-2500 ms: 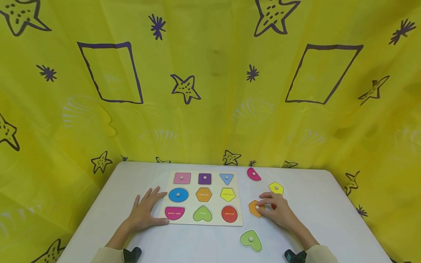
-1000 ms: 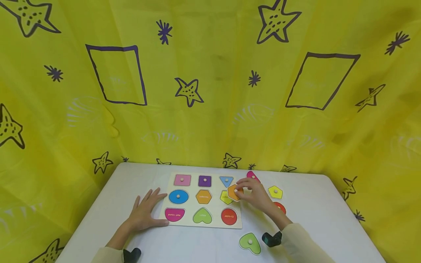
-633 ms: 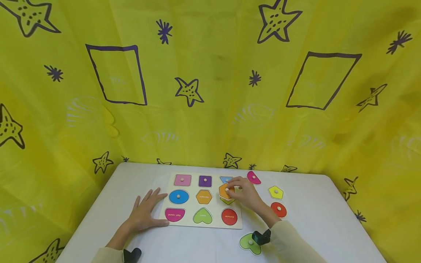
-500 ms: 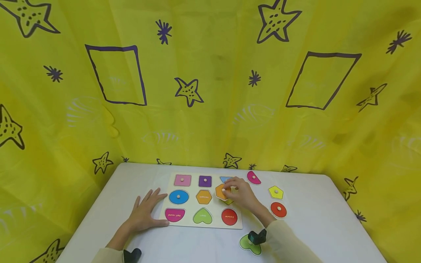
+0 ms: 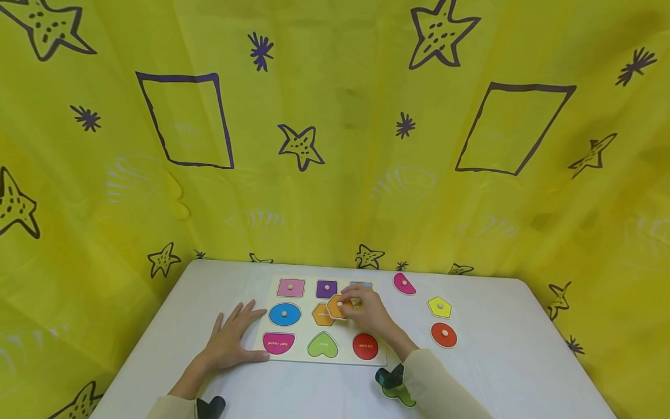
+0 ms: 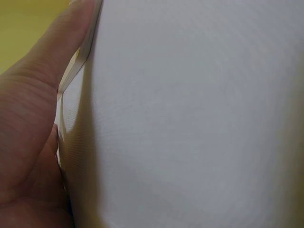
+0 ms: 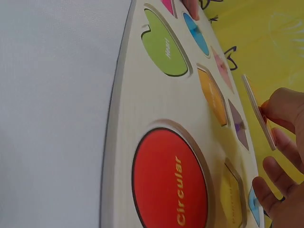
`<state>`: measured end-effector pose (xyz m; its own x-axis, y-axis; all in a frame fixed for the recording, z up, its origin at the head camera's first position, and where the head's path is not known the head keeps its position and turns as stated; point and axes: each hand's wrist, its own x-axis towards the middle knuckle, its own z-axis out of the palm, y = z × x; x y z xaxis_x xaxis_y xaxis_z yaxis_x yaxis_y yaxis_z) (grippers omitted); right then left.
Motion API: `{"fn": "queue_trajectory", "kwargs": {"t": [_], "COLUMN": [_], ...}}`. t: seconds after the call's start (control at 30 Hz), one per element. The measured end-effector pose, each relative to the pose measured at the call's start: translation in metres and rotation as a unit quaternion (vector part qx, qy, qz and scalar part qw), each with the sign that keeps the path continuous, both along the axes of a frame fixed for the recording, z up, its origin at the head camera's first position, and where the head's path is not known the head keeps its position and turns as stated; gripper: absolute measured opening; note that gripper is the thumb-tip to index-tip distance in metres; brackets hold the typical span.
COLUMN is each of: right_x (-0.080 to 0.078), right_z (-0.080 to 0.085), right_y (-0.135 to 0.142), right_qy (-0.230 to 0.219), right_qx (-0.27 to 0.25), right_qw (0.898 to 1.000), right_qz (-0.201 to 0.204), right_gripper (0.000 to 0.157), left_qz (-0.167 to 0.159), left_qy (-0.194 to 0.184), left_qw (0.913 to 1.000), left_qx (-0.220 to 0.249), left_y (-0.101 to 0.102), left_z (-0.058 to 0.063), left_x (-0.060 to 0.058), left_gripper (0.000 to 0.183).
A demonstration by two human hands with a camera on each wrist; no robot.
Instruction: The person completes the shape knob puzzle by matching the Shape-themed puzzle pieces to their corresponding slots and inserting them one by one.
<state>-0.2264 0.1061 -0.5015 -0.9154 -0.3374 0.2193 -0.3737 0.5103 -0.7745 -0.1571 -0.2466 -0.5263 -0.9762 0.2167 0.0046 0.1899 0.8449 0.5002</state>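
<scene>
My right hand (image 5: 370, 311) pinches the knob of an orange hexagon puzzle piece (image 5: 333, 306), which overlaps the board's orange hexagon recess (image 5: 320, 315) in the head view. The right wrist view shows the piece (image 7: 256, 108) raised above the shape board (image 7: 121, 142), tilted on edge to that camera. My left hand (image 5: 230, 340) lies spread at the board's left edge, its thumb and a fingertip touching it. In the left wrist view the thumb (image 6: 45, 61) is against the board's edge. The yellow recess is partly hidden behind my right hand.
A magenta half-round piece (image 5: 404, 283), a yellow pentagon (image 5: 439, 306) and a red circle (image 5: 444, 335) lie right of the board. A green heart piece (image 5: 402, 397) is partly covered by the right wrist camera (image 5: 389, 377). A yellow curtain (image 5: 335, 192) hangs behind the table.
My right hand has picked up the orange hexagon from the table right of the board and carried it left, past the yellow recess. My left hand has stayed at the board's edge.
</scene>
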Motion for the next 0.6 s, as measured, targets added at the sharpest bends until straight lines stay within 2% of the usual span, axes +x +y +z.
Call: {"fn": "queue_trajectory", "kwargs": {"t": [0.3, 0.4, 0.6], "right_x": [-0.004, -0.005, -0.005], "right_z": [-0.013, -0.016, -0.020], "right_y": [-0.015, -0.019, -0.026], "right_qy": [0.021, 0.035, 0.033], "right_qx": [-0.008, -0.008, -0.005], "right_qw": [1.000, 0.999, 0.999], "right_qz": [0.018, 0.021, 0.016], "right_gripper": [0.011, 0.011, 0.007], "left_qz": [-0.001, -0.002, -0.003], "left_qy": [-0.001, 0.011, 0.036], "left_qw": [1.0000, 0.9999, 0.9992], "left_qx": [0.002, 0.011, 0.020], "left_y": [0.000, 0.000, -0.001], "left_z": [-0.002, -0.006, -0.013], "left_x": [-0.001, -0.002, -0.002], "left_gripper": [0.102, 0.102, 0.104]}}
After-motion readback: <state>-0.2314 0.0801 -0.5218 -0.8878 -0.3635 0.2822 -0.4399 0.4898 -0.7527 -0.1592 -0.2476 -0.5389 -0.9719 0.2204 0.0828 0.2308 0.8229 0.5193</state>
